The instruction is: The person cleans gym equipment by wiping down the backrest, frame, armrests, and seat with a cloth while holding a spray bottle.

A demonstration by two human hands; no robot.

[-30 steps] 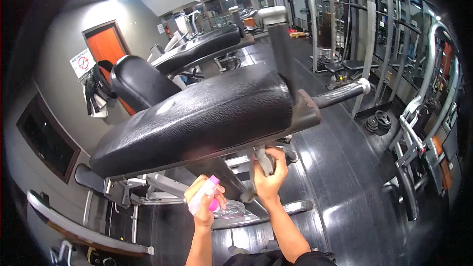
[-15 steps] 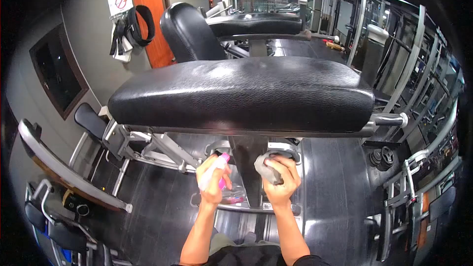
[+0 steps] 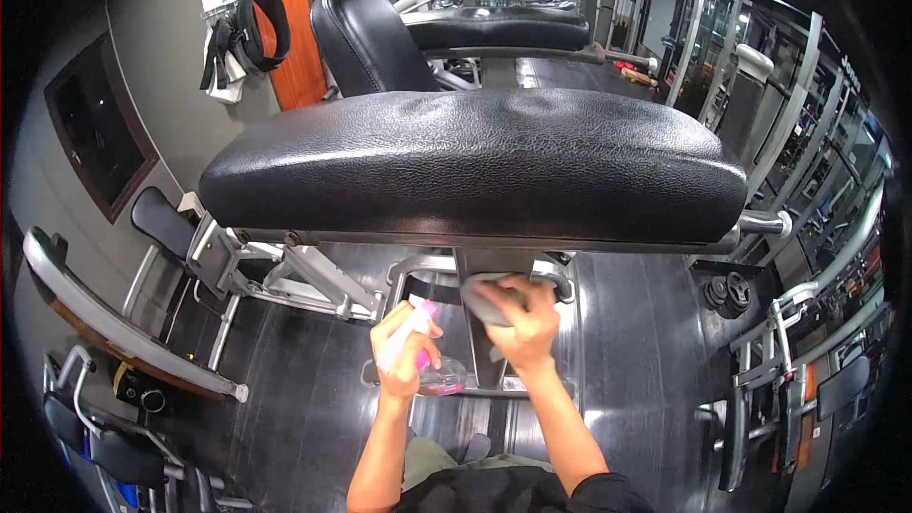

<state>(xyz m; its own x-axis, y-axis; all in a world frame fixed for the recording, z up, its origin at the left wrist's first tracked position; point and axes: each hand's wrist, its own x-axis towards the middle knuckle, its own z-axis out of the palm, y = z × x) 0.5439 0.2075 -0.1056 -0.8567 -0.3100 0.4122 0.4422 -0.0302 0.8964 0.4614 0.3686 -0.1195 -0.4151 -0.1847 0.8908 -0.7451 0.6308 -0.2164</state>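
Note:
My left hand (image 3: 403, 351) is wrapped round the neck of a spray bottle (image 3: 442, 378) with a pink and white head and a clear body. Bunched under the fingers of my right hand (image 3: 528, 331) is a grey cloth (image 3: 492, 300), slightly blurred. The cloth lies against or just in front of the dark upright post (image 3: 483, 266); contact is hard to tell. Above both hands a long black padded cushion (image 3: 475, 166) spans the view on its metal frame.
Behind the cushion stand a black backrest (image 3: 370, 38) and another padded bench (image 3: 499, 30). Gym machines line both sides. Weight plates (image 3: 727, 294) rest on the floor at right. A belt (image 3: 264, 30) hangs by the orange door (image 3: 294, 66).
The view has turned and levelled, so the cushion now lies across it. My right hand has moved from the cushion's right underside to the central post with the cloth. My left hand keeps the bottle.

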